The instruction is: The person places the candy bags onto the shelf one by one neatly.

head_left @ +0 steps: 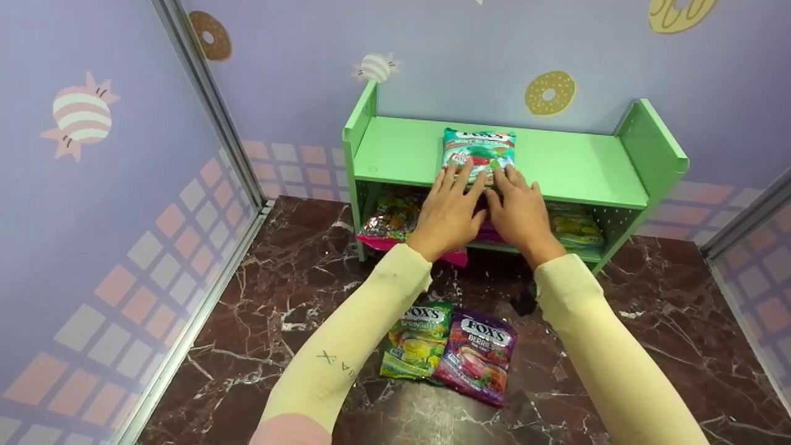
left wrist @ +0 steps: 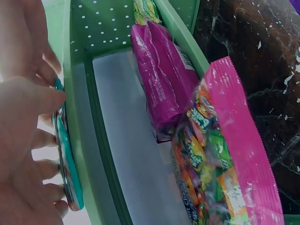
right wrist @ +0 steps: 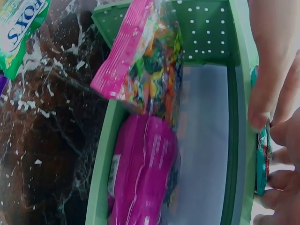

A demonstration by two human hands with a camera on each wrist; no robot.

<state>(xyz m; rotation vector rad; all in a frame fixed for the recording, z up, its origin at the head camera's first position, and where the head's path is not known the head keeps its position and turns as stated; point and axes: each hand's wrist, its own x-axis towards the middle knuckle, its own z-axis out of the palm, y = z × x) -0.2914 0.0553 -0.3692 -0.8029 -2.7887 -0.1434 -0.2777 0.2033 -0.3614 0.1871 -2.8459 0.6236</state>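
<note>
A teal Fox's mint candy bag (head_left: 479, 143) lies on the top board of the green shelf (head_left: 575, 164), near its front edge. The left hand (head_left: 448, 213) reaches over that edge, its spread fingers resting on the lower left of the bag. Beside it the right hand (head_left: 520, 210) touches the lower right part with extended fingers. Both thumbs point inward, close to each other. From the left wrist view, the bag's teal edge (left wrist: 70, 164) shows flat along the board under the fingers. The hands cover the bag's bottom end in the head view.
On the lower shelf level are a pink-topped bag of mixed candies (left wrist: 208, 150), a magenta bag (left wrist: 164, 77) and yellow-green bags (head_left: 575, 227). A green Fox's bag (head_left: 415, 346) and a purple Fox's bag (head_left: 479, 358) lie on the marble floor. Purple panels (head_left: 296, 74) stand behind and on both sides.
</note>
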